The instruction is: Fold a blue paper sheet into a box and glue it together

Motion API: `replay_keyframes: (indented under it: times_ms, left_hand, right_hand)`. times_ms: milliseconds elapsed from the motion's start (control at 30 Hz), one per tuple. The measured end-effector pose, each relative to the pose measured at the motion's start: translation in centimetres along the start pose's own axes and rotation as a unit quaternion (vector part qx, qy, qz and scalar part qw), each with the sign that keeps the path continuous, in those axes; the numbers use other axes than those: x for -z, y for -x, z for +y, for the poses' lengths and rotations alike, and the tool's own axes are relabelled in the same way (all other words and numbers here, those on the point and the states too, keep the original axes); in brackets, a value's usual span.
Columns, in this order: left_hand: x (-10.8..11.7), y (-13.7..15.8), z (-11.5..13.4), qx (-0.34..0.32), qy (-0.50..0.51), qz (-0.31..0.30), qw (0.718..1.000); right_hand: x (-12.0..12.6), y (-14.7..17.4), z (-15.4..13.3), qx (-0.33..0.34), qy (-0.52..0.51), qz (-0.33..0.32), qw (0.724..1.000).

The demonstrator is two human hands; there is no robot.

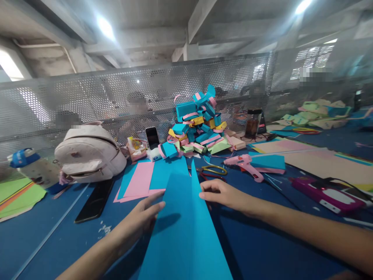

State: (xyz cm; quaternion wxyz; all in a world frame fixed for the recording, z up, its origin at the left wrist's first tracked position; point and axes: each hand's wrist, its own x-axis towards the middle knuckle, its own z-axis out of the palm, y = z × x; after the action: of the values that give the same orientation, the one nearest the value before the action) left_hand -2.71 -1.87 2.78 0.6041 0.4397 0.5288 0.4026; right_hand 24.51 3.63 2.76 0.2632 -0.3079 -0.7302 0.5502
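Note:
A long blue sheet of paper (179, 229) stretches away from me over the blue table, creased lengthwise with its right side folded up. My left hand (145, 214) grips its left edge, thumb and forefinger at the paper and the other fingers partly hidden below. On the raised right flap, my right hand (217, 191) pinches the edge between thumb and curled fingers. Just beyond the sheet lie scissors with yellow handles (214, 170). A pink glue gun (246, 165) rests past my right hand, beside a folded blue and pink paper piece (268, 163).
Behind stands a heap of folded blue, pink and yellow paper boxes (195, 128). At left are a white backpack (90, 153), a bottle (35, 167) and a black phone (94, 200). A magenta device (329, 194) with a cable lies right. A perforated metal screen (116, 93) borders the table.

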Motion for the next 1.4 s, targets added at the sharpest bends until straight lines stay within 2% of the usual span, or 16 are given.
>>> replay_keyframes:
  times_ms: [200,300,467,500,600,667,733,767,800,900,933,1000,1100,1200,1300,1400]
  left_hand:
    - [0.2,-0.9,-0.4,-0.022,-0.127,-0.086,0.988]
    - [0.6,-1.2,0.2,-0.058,-0.200,-0.072,0.975]
    - [3.0,-3.2,2.7,-0.152,-0.346,-0.015,0.926]
    - [3.6,-3.8,3.3,-0.155,-0.387,-0.028,0.908]
    - [4.7,-5.9,5.3,-0.149,-0.422,-0.076,0.891]
    - [5.0,-7.0,6.6,-0.165,-0.440,-0.104,0.876]
    - [4.9,-7.9,7.5,-0.185,-0.468,-0.120,0.856]
    - [4.9,-8.3,7.9,-0.195,-0.486,-0.125,0.843]
    - [4.8,-8.7,8.2,-0.205,-0.504,-0.129,0.829]
    - [4.3,-9.7,8.3,-0.231,-0.556,-0.145,0.785]
    - [4.1,-9.9,8.2,-0.237,-0.571,-0.152,0.771]
    - [3.5,-10.3,7.7,-0.250,-0.595,-0.160,0.747]
    - [2.5,-9.8,6.7,-0.284,-0.617,-0.139,0.720]
    - [1.2,-7.1,5.3,-0.323,-0.635,-0.108,0.694]
    - [0.0,-2.6,2.8,-0.340,-0.672,-0.150,0.641]
    - [-0.6,1.4,-0.2,-0.296,-0.723,-0.203,0.590]
  right_hand:
    - [0.2,-0.1,0.1,0.005,-0.020,-0.001,1.000]
    - [0.6,0.3,0.1,-0.004,-0.026,0.005,1.000]
    - [1.3,1.9,0.0,-0.045,-0.034,0.040,0.998]
    - [1.3,2.3,0.1,-0.056,-0.035,0.047,0.997]
    - [0.8,3.3,0.4,-0.080,-0.031,0.032,0.996]
    - [0.1,3.9,0.5,-0.060,0.010,-0.010,0.998]
    - [-0.7,4.7,0.4,0.036,0.150,-0.018,0.988]
    - [-1.2,5.0,0.3,0.118,0.254,0.007,0.960]
    - [-1.5,5.3,0.2,0.211,0.363,0.044,0.907]
    - [-2.3,5.5,0.2,0.412,0.566,0.138,0.701]
    - [-2.5,5.2,0.4,0.437,0.593,0.146,0.661]
    - [-2.5,4.3,1.1,0.435,0.628,0.135,0.631]
    - [-2.2,2.9,2.4,0.389,0.659,0.091,0.638]
    - [-1.9,2.5,2.8,0.331,0.647,0.024,0.687]
    - [-2.1,3.2,2.3,0.283,0.629,-0.023,0.724]
    - [-2.6,3.7,1.9,0.247,0.635,-0.031,0.731]
